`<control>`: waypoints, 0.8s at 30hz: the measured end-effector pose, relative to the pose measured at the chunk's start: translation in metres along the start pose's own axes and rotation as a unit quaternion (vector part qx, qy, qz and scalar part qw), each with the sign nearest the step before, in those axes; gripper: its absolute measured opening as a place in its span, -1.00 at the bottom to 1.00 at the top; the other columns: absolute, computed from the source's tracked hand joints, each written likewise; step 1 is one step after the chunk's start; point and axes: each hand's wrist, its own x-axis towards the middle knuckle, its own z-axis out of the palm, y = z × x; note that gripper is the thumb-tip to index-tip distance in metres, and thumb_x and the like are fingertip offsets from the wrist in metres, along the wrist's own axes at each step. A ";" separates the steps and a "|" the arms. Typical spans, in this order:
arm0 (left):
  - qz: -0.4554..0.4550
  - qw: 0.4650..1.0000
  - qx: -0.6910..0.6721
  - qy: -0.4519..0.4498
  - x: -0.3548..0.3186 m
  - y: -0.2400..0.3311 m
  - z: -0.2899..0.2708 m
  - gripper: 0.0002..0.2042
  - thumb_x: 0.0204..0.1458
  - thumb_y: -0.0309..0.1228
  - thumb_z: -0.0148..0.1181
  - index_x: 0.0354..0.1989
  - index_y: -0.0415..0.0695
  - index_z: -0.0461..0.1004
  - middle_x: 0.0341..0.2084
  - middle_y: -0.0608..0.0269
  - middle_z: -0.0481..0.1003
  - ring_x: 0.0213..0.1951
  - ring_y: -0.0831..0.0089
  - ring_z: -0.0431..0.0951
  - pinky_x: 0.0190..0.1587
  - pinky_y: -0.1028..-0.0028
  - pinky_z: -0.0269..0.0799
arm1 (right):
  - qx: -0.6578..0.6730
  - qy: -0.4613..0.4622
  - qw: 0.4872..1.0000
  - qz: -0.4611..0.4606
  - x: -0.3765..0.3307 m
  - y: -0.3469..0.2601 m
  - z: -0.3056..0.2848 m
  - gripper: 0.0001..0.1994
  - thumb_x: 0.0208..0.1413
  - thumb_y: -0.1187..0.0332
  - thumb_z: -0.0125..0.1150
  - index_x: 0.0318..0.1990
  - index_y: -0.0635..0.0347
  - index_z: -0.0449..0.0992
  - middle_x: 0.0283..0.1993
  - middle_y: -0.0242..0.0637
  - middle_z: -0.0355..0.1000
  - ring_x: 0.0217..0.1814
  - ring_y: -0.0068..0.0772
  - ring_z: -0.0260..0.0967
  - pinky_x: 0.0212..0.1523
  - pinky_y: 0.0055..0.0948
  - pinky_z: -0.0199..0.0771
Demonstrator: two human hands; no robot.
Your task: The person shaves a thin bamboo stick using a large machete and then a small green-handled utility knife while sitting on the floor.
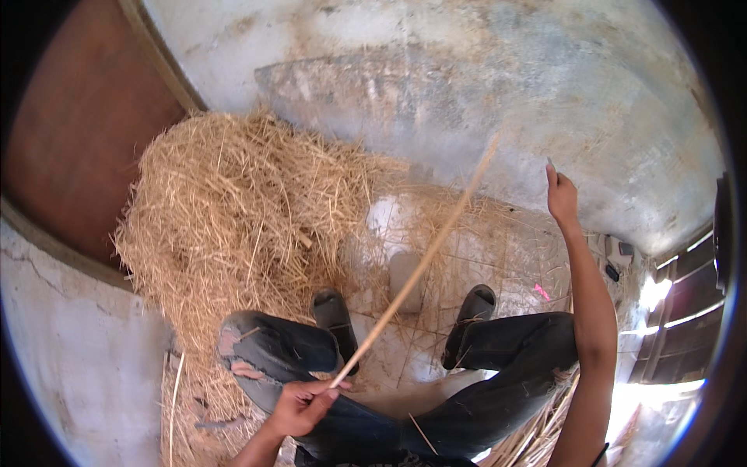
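**Stick held over scattered straw**

The left hand (299, 406) was clenched around the near end of a long pale stick (416, 268), low beside the left knee of torn dark jeans (311, 354). The stick slanted up and away over the straw pile (233, 226), which lay left of it against the wall. The right hand (562, 196) was raised beyond the stick's far end; it perhaps pinched a thin stalk, but the view was too small to tell.
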 end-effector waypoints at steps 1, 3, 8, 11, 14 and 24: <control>-0.022 0.999 -0.014 0.019 -0.004 -0.001 0.000 -0.74 0.34 -0.48 0.03 0.10 -0.28 0.53 -0.74 0.51 0.29 -0.69 0.78 0.19 -0.63 0.64 0.06 | 0.014 -0.019 1.000 -0.014 -0.008 -0.004 0.000 -0.43 0.37 -0.07 -0.05 -0.30 0.39 0.52 -0.39 0.21 0.45 -0.27 0.28 0.41 -0.17 0.03 0.38; -0.058 0.996 -0.037 0.049 -0.001 0.003 -0.002 -0.72 0.36 -0.47 0.01 0.15 -0.29 0.50 -0.72 0.53 0.27 -0.66 0.80 0.17 -0.60 0.66 0.05 | 0.044 -0.047 0.997 -0.038 -0.023 -0.027 -0.005 -0.44 0.37 -0.07 -0.04 -0.29 0.37 0.51 -0.43 0.17 0.43 -0.35 0.17 0.41 -0.22 -0.03 0.39; 0.005 0.995 -0.083 0.060 0.042 0.004 0.010 -0.70 0.40 -0.42 -0.04 0.17 -0.30 0.46 -0.79 0.52 0.19 -0.74 0.76 0.11 -0.65 0.61 -0.01 | 0.162 -0.156 0.966 -0.129 -0.082 -0.149 -0.022 -0.54 0.38 0.03 0.02 -0.27 0.34 0.50 -0.52 -0.05 0.39 -0.48 -0.33 0.31 -0.36 -0.22 0.36; 0.044 0.992 -0.107 0.042 0.067 0.011 0.021 -0.66 0.42 -0.35 -0.09 0.18 -0.32 0.44 -0.81 0.49 0.19 -0.76 0.74 0.09 -0.65 0.59 -0.02 | 0.219 -0.281 0.906 -0.231 -0.137 -0.205 -0.039 -0.61 0.37 0.06 0.06 -0.26 0.25 0.53 -0.60 -0.11 0.39 -0.62 -0.28 0.31 -0.50 -0.20 0.33; 0.047 0.986 -0.155 0.041 0.085 0.019 0.037 -0.65 0.43 -0.32 -0.11 0.17 -0.33 0.44 -0.82 0.48 0.18 -0.76 0.74 0.08 -0.64 0.59 -0.01 | 0.220 -0.340 0.855 -0.324 -0.197 -0.240 -0.054 -0.61 0.33 0.01 0.08 -0.27 0.19 0.55 -0.64 -0.08 0.41 -0.65 0.00 0.40 -0.58 -0.08 0.36; 0.009 0.989 -0.119 0.085 0.092 0.026 0.052 -0.65 0.41 -0.28 -0.07 0.05 -0.36 0.47 -0.83 0.47 0.16 -0.77 0.71 0.06 -0.67 0.56 -0.03 | 0.155 -0.310 0.864 -0.366 -0.206 -0.230 -0.023 -0.59 0.29 -0.05 0.11 -0.35 0.14 0.45 -0.70 -0.08 0.36 -0.64 0.12 0.40 -0.61 -0.03 0.35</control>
